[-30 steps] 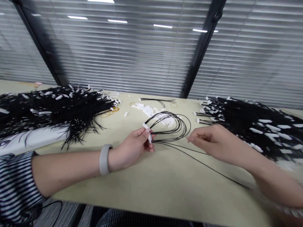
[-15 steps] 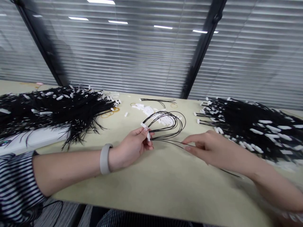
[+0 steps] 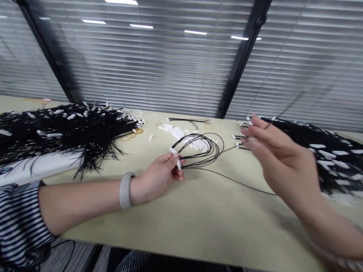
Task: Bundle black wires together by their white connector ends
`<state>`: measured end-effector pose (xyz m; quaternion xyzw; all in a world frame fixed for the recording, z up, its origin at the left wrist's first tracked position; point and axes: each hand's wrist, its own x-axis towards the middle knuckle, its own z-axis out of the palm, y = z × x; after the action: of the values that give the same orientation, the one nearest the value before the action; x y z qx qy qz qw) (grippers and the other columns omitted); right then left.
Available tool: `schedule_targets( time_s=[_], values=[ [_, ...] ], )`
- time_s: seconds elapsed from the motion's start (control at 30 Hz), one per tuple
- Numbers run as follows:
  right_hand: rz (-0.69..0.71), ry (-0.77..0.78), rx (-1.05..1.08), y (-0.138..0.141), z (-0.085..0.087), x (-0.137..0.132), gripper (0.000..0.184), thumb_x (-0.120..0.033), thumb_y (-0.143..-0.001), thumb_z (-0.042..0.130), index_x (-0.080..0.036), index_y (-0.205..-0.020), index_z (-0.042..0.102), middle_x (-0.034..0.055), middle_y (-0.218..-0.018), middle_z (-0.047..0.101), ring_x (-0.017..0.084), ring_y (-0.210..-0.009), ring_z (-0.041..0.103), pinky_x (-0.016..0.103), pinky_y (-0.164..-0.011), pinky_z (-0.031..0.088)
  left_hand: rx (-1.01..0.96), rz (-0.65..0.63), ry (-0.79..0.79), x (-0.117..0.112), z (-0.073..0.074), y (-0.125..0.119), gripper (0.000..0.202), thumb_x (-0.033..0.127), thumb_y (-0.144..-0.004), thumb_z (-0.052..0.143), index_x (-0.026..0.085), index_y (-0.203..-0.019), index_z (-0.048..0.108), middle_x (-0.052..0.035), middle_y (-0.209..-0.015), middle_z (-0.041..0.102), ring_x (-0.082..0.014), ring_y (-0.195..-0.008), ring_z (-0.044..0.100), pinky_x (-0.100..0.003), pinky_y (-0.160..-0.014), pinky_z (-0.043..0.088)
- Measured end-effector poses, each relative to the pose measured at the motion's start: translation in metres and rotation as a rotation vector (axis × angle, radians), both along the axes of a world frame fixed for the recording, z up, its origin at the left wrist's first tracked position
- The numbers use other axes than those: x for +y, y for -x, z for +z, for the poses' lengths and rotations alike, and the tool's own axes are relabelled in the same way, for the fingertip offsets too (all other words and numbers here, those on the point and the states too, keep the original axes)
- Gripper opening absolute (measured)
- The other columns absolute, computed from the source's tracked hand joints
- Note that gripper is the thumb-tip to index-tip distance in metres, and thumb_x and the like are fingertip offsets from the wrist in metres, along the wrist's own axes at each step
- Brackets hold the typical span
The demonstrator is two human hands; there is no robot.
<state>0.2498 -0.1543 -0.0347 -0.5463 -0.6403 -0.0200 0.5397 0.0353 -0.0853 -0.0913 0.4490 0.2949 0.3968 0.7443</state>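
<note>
Between thumb and fingers, my left hand [image 3: 166,172] pinches the white connectors [image 3: 177,160] of a wire harness. Its black wires [image 3: 211,151] bend round in loops to the right of that hand. My right hand [image 3: 283,166], slightly blurred, is raised at the right with a single black wire [image 3: 235,147] running up between its fingers. Another loose black wire [image 3: 241,184] trails from the connectors across the table and passes behind my right wrist.
A large heap of black wire harnesses [image 3: 65,128] lies at the left, partly on a white box [image 3: 45,166]. Another heap [image 3: 295,139] is at the right. Loose white connectors [image 3: 177,132] and yellow rubber bands [image 3: 133,135] lie on the table [image 3: 181,223], before a window with blinds [image 3: 170,68].
My right hand has moved up and to the right, drawing one black wire out from the looped bundle. My left hand stays in place on the connectors.
</note>
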Motion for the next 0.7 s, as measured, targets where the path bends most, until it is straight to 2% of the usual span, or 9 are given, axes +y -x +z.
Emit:
schedule_targets(
  time_s=[0.07, 0.13, 0.23, 0.27, 0.3, 0.37, 0.43, 0.5, 0.7],
  values=[
    [0.008, -0.088, 0.142, 0.006, 0.002, -0.008, 0.020, -0.025, -0.084, 0.050, -0.022, -0.099, 0.063, 0.0058, -0.100, 0.063, 0.019, -0.095, 0.059, 0.036, -0.080, 0.052, 0.022, -0.012, -0.034, 0.001, -0.003, 0.000, 0.019, 0.028, -0.087, 0.045, 0.014, -0.074, 0.047, -0.0004, -0.080, 0.053, -0.0053, -0.054, 0.046, -0.025, -0.057, 0.042],
    [0.050, -0.108, 0.114, 0.011, 0.001, -0.014, 0.023, -0.021, -0.084, 0.049, -0.024, -0.104, 0.061, 0.0035, -0.081, 0.063, 0.014, -0.071, 0.061, 0.033, -0.068, 0.053, 0.065, -0.037, -0.091, 0.002, -0.007, 0.000, 0.022, 0.032, -0.086, 0.046, 0.014, -0.074, 0.048, 0.0001, -0.077, 0.054, -0.0059, -0.053, 0.047, -0.026, -0.058, 0.042],
    [0.215, -0.014, -0.177, 0.015, -0.004, -0.017, 0.053, -0.013, -0.083, 0.049, -0.027, -0.132, 0.035, -0.0007, -0.073, 0.063, 0.010, -0.054, 0.056, 0.025, -0.054, 0.050, 0.148, -0.128, -0.203, 0.002, -0.013, 0.001, 0.026, 0.039, -0.085, 0.047, 0.015, -0.077, 0.051, 0.0012, -0.071, 0.053, -0.0076, -0.053, 0.050, -0.028, -0.059, 0.043],
    [0.260, 0.015, -0.293, 0.016, -0.006, -0.017, 0.058, -0.011, -0.083, 0.048, -0.026, -0.135, 0.028, -0.0014, -0.072, 0.063, 0.009, -0.053, 0.056, 0.023, -0.052, 0.049, 0.171, -0.165, -0.233, 0.001, -0.014, 0.002, 0.027, 0.041, -0.084, 0.047, 0.015, -0.078, 0.052, 0.0016, -0.069, 0.053, -0.0079, -0.054, 0.050, -0.028, -0.060, 0.043],
    [0.282, 0.036, -0.409, 0.017, -0.008, -0.016, 0.056, -0.009, -0.083, 0.045, -0.025, -0.134, 0.029, -0.0010, -0.073, 0.064, 0.009, -0.055, 0.056, 0.021, -0.053, 0.049, 0.189, -0.198, -0.255, 0.000, -0.014, 0.002, 0.028, 0.042, -0.083, 0.048, 0.015, -0.079, 0.053, 0.0021, -0.067, 0.052, -0.0082, -0.054, 0.050, -0.028, -0.060, 0.043],
    [0.284, 0.022, -0.581, 0.017, -0.010, -0.015, 0.040, -0.007, -0.083, 0.043, -0.021, -0.121, 0.045, 0.0016, -0.080, 0.065, 0.009, -0.064, 0.059, 0.020, -0.058, 0.048, 0.213, -0.248, -0.279, -0.001, -0.012, 0.003, 0.029, 0.043, -0.083, 0.048, 0.016, -0.079, 0.054, 0.0026, -0.065, 0.051, -0.0084, -0.056, 0.050, -0.027, -0.061, 0.043],
    [0.280, -0.024, -0.645, 0.015, -0.010, -0.013, 0.025, -0.008, -0.083, 0.046, -0.019, -0.103, 0.056, 0.0026, -0.085, 0.065, 0.010, -0.072, 0.061, 0.019, -0.062, 0.048, 0.226, -0.276, -0.276, -0.003, -0.009, 0.004, 0.028, 0.043, -0.082, 0.049, 0.016, -0.079, 0.054, 0.0024, -0.067, 0.052, -0.0083, -0.056, 0.051, -0.027, -0.060, 0.044],
    [0.249, -0.050, -0.664, 0.011, -0.008, -0.012, 0.017, -0.010, -0.081, 0.050, -0.018, -0.094, 0.058, 0.0018, -0.083, 0.065, 0.010, -0.073, 0.060, 0.019, -0.062, 0.047, 0.229, -0.301, -0.254, -0.005, -0.006, 0.004, 0.027, 0.043, -0.082, 0.050, 0.016, -0.078, 0.053, 0.0023, -0.069, 0.052, -0.0078, -0.055, 0.052, -0.027, -0.060, 0.044],
    [0.263, 0.023, -0.869, 0.004, -0.004, -0.010, 0.023, -0.007, -0.082, 0.040, -0.015, -0.086, 0.060, 0.0029, -0.070, 0.059, 0.010, -0.062, 0.054, 0.022, -0.054, 0.041, 0.209, -0.382, -0.263, -0.006, -0.003, 0.007, 0.027, 0.043, -0.083, 0.048, 0.016, -0.080, 0.053, 0.0028, -0.070, 0.051, -0.0074, -0.056, 0.055, -0.024, -0.058, 0.043]
  ],
)
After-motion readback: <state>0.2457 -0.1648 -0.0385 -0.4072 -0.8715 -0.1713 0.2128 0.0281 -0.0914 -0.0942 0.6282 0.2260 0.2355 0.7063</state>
